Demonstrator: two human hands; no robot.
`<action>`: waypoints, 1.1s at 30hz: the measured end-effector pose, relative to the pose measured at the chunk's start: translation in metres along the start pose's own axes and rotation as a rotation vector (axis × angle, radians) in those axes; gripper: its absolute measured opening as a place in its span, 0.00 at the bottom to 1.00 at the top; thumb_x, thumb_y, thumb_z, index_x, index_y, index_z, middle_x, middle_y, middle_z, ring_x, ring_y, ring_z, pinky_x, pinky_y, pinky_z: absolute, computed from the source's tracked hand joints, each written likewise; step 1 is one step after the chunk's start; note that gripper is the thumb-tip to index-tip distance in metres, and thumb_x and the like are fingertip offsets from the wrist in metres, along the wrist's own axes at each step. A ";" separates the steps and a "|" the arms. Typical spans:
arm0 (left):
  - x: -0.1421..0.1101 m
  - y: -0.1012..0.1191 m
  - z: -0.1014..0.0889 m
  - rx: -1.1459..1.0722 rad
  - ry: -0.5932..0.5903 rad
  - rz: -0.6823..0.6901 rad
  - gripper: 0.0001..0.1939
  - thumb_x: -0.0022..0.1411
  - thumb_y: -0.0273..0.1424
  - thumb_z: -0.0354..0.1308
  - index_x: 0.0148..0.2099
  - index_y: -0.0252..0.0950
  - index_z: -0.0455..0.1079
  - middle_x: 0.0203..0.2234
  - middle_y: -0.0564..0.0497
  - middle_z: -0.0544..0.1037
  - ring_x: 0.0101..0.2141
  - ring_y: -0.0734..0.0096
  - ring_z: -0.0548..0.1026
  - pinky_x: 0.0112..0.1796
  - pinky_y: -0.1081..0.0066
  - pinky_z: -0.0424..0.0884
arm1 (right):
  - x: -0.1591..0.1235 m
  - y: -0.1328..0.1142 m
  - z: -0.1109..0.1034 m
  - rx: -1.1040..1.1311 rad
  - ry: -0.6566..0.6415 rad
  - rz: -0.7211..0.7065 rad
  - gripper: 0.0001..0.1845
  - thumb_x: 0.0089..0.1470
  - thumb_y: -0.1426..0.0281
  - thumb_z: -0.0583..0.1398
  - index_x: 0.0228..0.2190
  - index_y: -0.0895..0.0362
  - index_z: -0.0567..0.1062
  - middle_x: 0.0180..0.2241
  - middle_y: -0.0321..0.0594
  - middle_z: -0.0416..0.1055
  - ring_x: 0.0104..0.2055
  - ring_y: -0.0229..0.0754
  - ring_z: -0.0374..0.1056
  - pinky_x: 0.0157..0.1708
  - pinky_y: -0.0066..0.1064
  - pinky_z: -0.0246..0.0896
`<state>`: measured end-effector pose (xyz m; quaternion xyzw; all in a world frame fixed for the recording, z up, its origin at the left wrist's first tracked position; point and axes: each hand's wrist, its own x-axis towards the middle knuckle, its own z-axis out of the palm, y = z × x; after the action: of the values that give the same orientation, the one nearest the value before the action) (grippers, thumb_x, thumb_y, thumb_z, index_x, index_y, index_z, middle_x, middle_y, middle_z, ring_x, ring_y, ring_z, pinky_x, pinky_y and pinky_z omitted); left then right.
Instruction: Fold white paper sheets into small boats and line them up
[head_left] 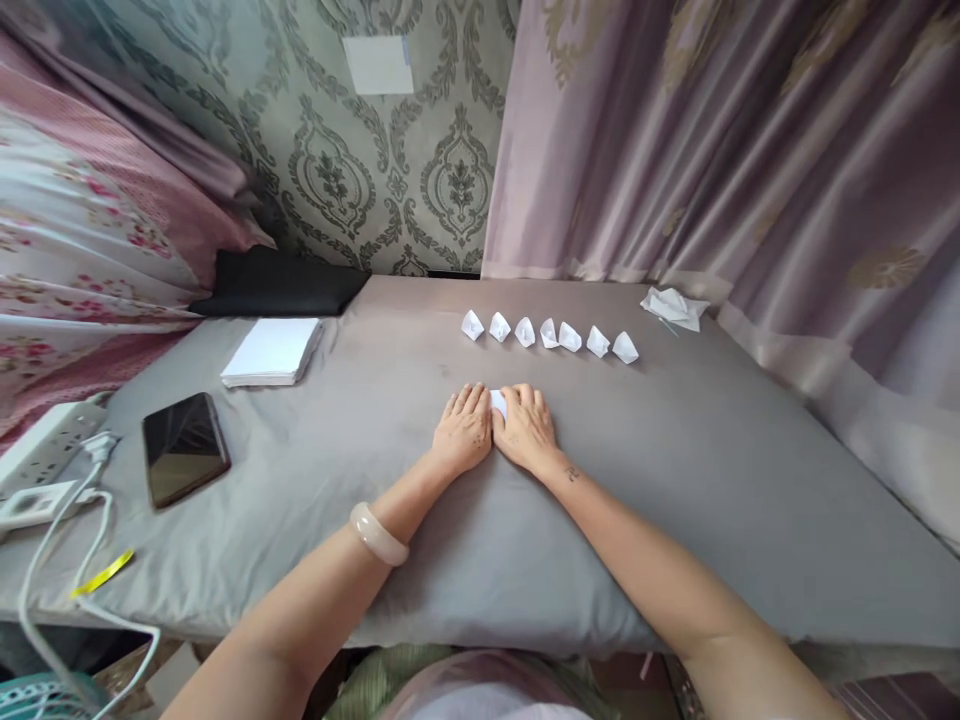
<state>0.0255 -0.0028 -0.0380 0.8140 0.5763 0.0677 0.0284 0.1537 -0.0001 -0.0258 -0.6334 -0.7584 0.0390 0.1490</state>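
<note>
A small white piece of paper (499, 402) lies on the grey cloth, mostly covered by my two hands. My left hand (465, 428) rests flat over its left side, fingers stretched forward. On the right side, my right hand (526, 425) lies palm down, its thumb on the paper close to my left hand. The underside of both hands and most of the paper are hidden. Beyond them stands a row of several small folded white paper shapes (524, 332), two of which touch.
A stack of white paper (273, 352) and a dark phone (185, 449) lie on the left. Near them are a white power strip (52, 450) with cables and a yellow strip (103, 574). Crumpled white paper (675, 308) sits back right, by the curtain (675, 150).
</note>
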 end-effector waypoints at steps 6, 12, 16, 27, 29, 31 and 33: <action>-0.005 -0.007 0.003 -0.052 -0.054 -0.078 0.28 0.70 0.38 0.34 0.68 0.36 0.49 0.67 0.45 0.51 0.66 0.55 0.47 0.63 0.51 0.44 | -0.003 0.007 0.005 0.019 -0.036 0.057 0.23 0.60 0.59 0.53 0.53 0.57 0.66 0.54 0.49 0.63 0.52 0.51 0.59 0.49 0.39 0.53; -0.010 -0.021 -0.008 -0.065 -0.168 -0.109 0.29 0.70 0.43 0.33 0.70 0.42 0.45 0.68 0.45 0.45 0.67 0.52 0.41 0.62 0.47 0.42 | -0.002 0.025 -0.002 0.035 -0.085 0.088 0.24 0.60 0.58 0.52 0.55 0.55 0.65 0.56 0.49 0.60 0.55 0.52 0.57 0.52 0.42 0.52; -0.012 -0.034 -0.013 -0.090 -0.206 -0.096 0.29 0.69 0.46 0.32 0.69 0.48 0.44 0.69 0.47 0.43 0.67 0.52 0.39 0.61 0.47 0.41 | -0.002 0.039 -0.010 0.066 -0.121 0.056 0.24 0.61 0.59 0.52 0.55 0.54 0.65 0.57 0.48 0.61 0.56 0.51 0.58 0.53 0.41 0.53; -0.014 -0.047 -0.020 -0.228 0.040 -0.047 0.19 0.64 0.36 0.51 0.56 0.40 0.68 0.55 0.43 0.68 0.54 0.59 0.66 0.54 0.60 0.62 | -0.002 0.046 -0.016 0.291 -0.081 0.191 0.17 0.56 0.67 0.57 0.47 0.58 0.71 0.46 0.45 0.71 0.47 0.42 0.66 0.47 0.32 0.58; -0.016 -0.034 -0.020 -0.175 0.115 0.031 0.18 0.63 0.38 0.54 0.53 0.39 0.69 0.51 0.43 0.71 0.50 0.57 0.67 0.50 0.60 0.64 | -0.002 0.038 -0.017 0.299 -0.096 0.241 0.16 0.56 0.66 0.57 0.45 0.59 0.71 0.41 0.44 0.74 0.45 0.44 0.68 0.43 0.33 0.60; -0.016 -0.024 -0.023 -0.092 0.082 0.170 0.15 0.65 0.36 0.52 0.52 0.40 0.70 0.49 0.44 0.72 0.47 0.57 0.67 0.47 0.60 0.64 | -0.003 0.029 -0.018 0.319 -0.123 0.276 0.15 0.56 0.66 0.57 0.44 0.58 0.71 0.36 0.42 0.75 0.42 0.44 0.70 0.40 0.32 0.60; -0.015 -0.020 -0.026 -0.022 0.026 0.262 0.14 0.67 0.33 0.48 0.50 0.39 0.71 0.47 0.44 0.72 0.46 0.59 0.67 0.45 0.62 0.64 | -0.007 0.022 -0.018 0.350 -0.156 0.288 0.15 0.56 0.67 0.56 0.45 0.59 0.70 0.34 0.41 0.76 0.39 0.42 0.71 0.37 0.30 0.60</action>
<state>-0.0016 -0.0106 -0.0154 0.8809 0.4646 0.0876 0.0207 0.1804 -0.0051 -0.0149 -0.6946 -0.6510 0.2396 0.1906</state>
